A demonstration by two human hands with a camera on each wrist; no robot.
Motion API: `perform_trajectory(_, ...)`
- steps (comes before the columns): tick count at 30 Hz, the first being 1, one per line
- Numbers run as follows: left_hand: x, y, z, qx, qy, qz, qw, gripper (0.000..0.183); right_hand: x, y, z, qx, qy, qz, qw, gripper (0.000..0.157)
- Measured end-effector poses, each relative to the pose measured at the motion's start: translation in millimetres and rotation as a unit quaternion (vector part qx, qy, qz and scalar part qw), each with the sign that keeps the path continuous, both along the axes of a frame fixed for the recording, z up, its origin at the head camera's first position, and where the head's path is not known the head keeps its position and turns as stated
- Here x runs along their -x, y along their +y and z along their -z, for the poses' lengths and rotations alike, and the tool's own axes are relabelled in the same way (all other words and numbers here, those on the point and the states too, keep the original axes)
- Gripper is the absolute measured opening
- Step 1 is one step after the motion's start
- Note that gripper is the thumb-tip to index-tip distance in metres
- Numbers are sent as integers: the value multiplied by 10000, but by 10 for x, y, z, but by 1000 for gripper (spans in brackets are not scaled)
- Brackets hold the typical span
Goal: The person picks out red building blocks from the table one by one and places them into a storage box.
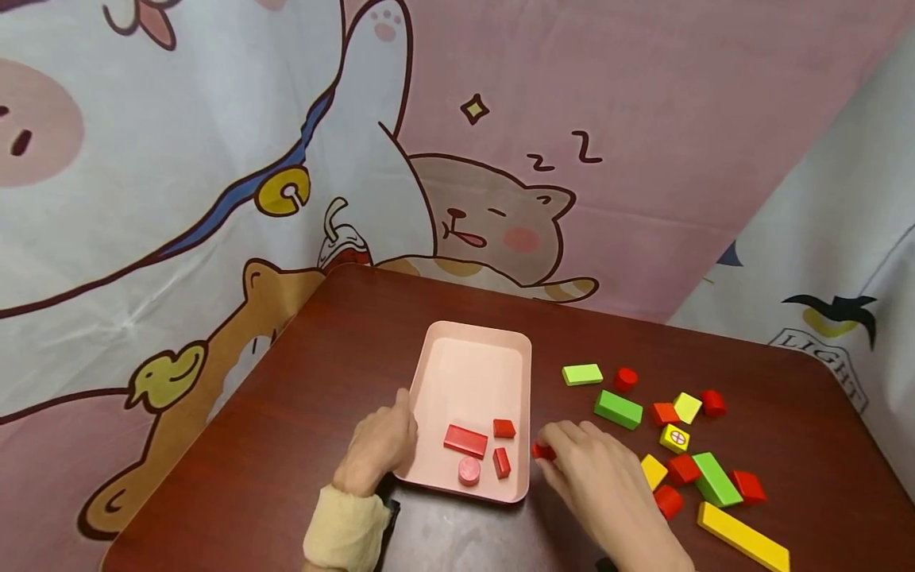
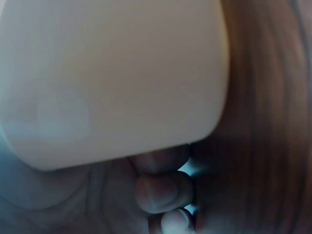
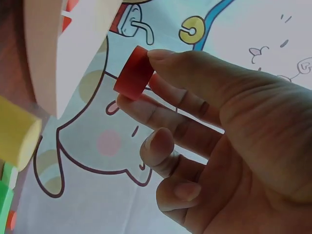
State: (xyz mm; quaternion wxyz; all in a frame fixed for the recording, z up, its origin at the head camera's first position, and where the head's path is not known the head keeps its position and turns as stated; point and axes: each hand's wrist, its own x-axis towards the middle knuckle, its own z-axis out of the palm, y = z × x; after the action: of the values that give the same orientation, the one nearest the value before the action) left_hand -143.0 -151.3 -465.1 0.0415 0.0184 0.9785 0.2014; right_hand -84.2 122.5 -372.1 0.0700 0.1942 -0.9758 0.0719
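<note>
My right hand [image 1: 596, 481] pinches a red cylinder block [image 3: 134, 73] between thumb and fingertips, just off the right side of the pink tray [image 1: 475, 365]. The right wrist view has the block's curved side in plain sight. On the tray's left side my left hand [image 1: 382, 441] grips the rim, and the left wrist view has curled fingertips [image 2: 161, 192] beside the tray wall. Inside the tray's near half lie a red rectangular block [image 1: 466, 441], a round red block [image 1: 469, 471] and two small red blocks [image 1: 503, 429].
Right of the tray, loose blocks are scattered: a green block [image 1: 618, 410], a red cylinder [image 1: 625, 379], a long yellow block [image 1: 743, 536], a yellow block with a printed mark [image 1: 675, 438] and several others. The brown table [image 1: 343, 342] meets a cartoon-printed cloth [image 1: 643, 159] at the back.
</note>
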Motion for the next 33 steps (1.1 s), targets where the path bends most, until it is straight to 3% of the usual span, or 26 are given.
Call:
perform_trajectory(9,-1,28,27,18,-72,2,10000,10,155,-97,-5,443,-102,47,9990,25)
perform_trajectory(25,-24,25,24,-60,117,39,9999,9,394,-346,408,1014,643,-470,9916,24)
perform_trajectory(33,-20,21,7,33,58,0,10000,10,568,-454,606,977,533,-465,9927,23)
